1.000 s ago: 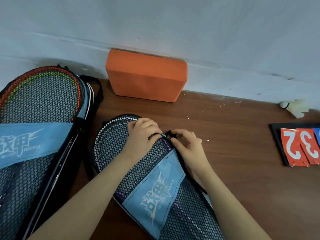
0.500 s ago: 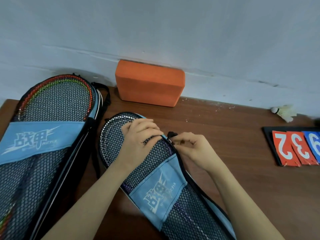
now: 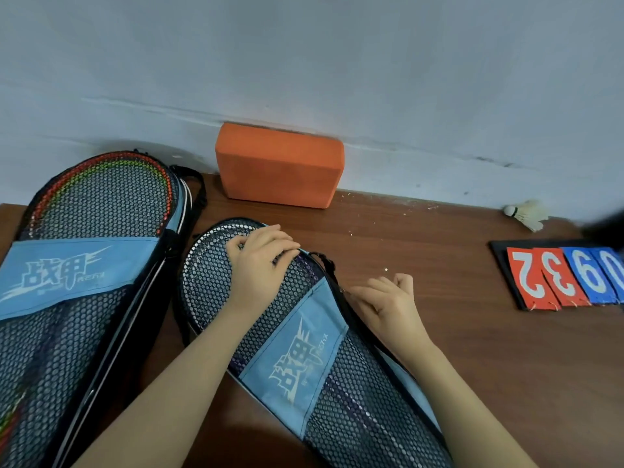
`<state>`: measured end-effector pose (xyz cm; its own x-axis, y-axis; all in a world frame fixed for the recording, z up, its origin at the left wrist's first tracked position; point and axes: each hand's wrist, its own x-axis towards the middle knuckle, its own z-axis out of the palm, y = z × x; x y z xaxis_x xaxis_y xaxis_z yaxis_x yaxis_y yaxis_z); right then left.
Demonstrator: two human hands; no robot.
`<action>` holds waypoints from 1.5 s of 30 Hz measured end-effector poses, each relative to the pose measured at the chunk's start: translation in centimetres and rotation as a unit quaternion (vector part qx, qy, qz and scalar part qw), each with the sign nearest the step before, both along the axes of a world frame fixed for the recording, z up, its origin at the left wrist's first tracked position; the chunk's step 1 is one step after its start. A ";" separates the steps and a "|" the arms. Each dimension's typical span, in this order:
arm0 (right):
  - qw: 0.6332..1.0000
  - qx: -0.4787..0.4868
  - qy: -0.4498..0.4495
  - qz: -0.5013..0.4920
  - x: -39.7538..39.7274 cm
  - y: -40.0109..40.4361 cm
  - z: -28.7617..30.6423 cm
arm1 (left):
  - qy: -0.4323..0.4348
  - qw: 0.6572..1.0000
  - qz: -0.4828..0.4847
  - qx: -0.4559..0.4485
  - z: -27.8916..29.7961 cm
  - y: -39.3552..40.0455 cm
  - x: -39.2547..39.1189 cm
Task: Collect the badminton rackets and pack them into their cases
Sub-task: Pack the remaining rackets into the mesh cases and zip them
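A mesh racket case (image 3: 297,349) with a blue logo band lies diagonally on the wooden table (image 3: 489,383). A racket with a white and purple frame (image 3: 209,265) shows through its mesh. My left hand (image 3: 260,261) rests on the head end of this case, with its fingers curled over the top right rim. My right hand (image 3: 388,305) lies beside the case's right edge, fingers loosely curled and fingertips touching the edge, with nothing seen in it. A black strap loop (image 3: 324,261) sticks out between the hands. A second, larger case (image 3: 84,265) at the left holds a red and green racket (image 3: 101,160).
An orange foam block (image 3: 280,167) stands against the wall behind the cases. A white shuttlecock (image 3: 526,214) lies at the back right. Red and blue score number cards (image 3: 567,278) lie on a black board near the right edge.
My right hand has let go of the zip pull near the black loop and moved down and right along the case's edge. The camera has tilted up. My left hand stays on the case.
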<state>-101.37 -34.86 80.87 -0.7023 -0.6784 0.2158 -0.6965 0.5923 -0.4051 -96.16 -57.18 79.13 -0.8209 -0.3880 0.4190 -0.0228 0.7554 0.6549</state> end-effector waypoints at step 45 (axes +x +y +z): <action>0.997 0.002 -0.077 0.003 4.6 16.0 -3.6 | -0.254 0.959 -0.095 -0.082 -2.6 21.6 5.6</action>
